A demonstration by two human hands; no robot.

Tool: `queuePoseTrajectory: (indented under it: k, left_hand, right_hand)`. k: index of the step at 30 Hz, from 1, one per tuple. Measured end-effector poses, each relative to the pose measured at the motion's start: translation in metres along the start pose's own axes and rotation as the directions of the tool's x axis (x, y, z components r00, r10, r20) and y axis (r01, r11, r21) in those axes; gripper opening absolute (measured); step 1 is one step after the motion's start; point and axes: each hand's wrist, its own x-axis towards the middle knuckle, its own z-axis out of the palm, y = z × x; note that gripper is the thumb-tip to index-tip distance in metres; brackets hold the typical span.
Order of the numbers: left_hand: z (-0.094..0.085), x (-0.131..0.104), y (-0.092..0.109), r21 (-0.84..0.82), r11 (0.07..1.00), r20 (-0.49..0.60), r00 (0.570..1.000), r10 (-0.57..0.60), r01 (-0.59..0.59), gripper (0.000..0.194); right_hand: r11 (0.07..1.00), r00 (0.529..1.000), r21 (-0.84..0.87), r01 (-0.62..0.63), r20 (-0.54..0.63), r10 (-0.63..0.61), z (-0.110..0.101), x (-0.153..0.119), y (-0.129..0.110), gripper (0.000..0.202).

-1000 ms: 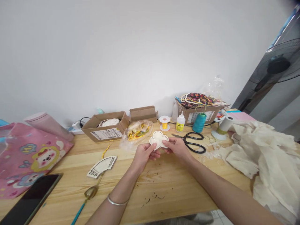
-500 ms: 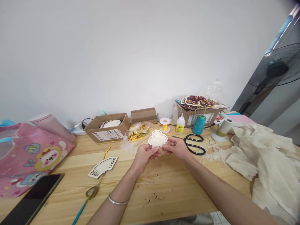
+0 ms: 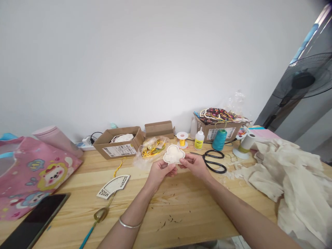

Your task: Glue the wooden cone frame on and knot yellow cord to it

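Observation:
Between both hands, a small cloud-shaped wooden frame (image 3: 174,154) with pale fabric in its middle is held up over the table. My left hand (image 3: 161,172) pinches its lower left edge between thumb and fingers. At the lower right edge, my right hand (image 3: 193,164) grips it the same way. Black-handled scissors (image 3: 215,161) lie just right of my right hand, their blades partly behind it. Behind the frame rests a clear plastic bag of yellow cords (image 3: 151,148). A fan-shaped wooden piece (image 3: 113,186) with a yellow cord and gold bell-like pendant (image 3: 101,214) lies to the left.
At the back stand an open cardboard box (image 3: 118,143), a thread spool (image 3: 182,140), a glue bottle (image 3: 199,139), a teal thread cone (image 3: 219,139) and a filled box (image 3: 220,129). Cream cloth (image 3: 298,180) covers the right; a phone (image 3: 36,221) and pink bag (image 3: 38,176) sit left.
The cloud frame has tilted slightly in my fingers, with both hands keeping their hold. The view has shifted a little; the things on the table have stayed put.

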Motion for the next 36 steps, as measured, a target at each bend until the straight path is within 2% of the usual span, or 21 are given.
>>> queuePoseTrajectory:
  k: [4, 10, 19, 25, 30, 36]
  left_hand:
    - [0.001, -0.001, 0.002, -0.057, 0.998, 0.008, 1.000, 0.024, -0.024, 0.032]
    - [-0.005, 0.001, 0.004, -0.199, 0.974, -0.100, 0.991, 0.088, -0.106, 0.034]
    - [-0.006, 0.002, 0.003, -0.125, 0.984, -0.137, 0.985, 0.107, -0.124, 0.038]
    - [-0.006, 0.005, 0.000, -0.090, 0.974, -0.160, 0.968, 0.193, -0.209, 0.038]
    - [-0.006, 0.006, -0.003, -0.024, 0.976, -0.143, 0.967, 0.212, -0.218, 0.037]
    - [-0.004, 0.004, -0.002, 0.063, 0.973, -0.104, 0.968, 0.229, -0.223, 0.034]
  right_hand:
    - [0.999, 0.999, -0.017, 0.042, -0.009, -0.042, 0.000, -0.001, -0.002, 0.025]
    - [1.000, 1.000, 0.000, 0.004, -0.014, -0.004, 0.000, 0.000, -0.003, 0.032]
    - [0.951, 0.981, -0.271, 0.150, -0.081, -0.178, -0.002, -0.002, -0.009, 0.031]
    - [0.949, 0.981, -0.271, 0.162, -0.057, -0.184, -0.003, -0.001, -0.004, 0.026]
    - [0.978, 0.985, -0.170, 0.120, -0.106, -0.140, -0.003, 0.002, 0.001, 0.030]
    - [0.949, 0.963, -0.256, 0.181, -0.148, -0.224, -0.002, 0.002, 0.004, 0.023]
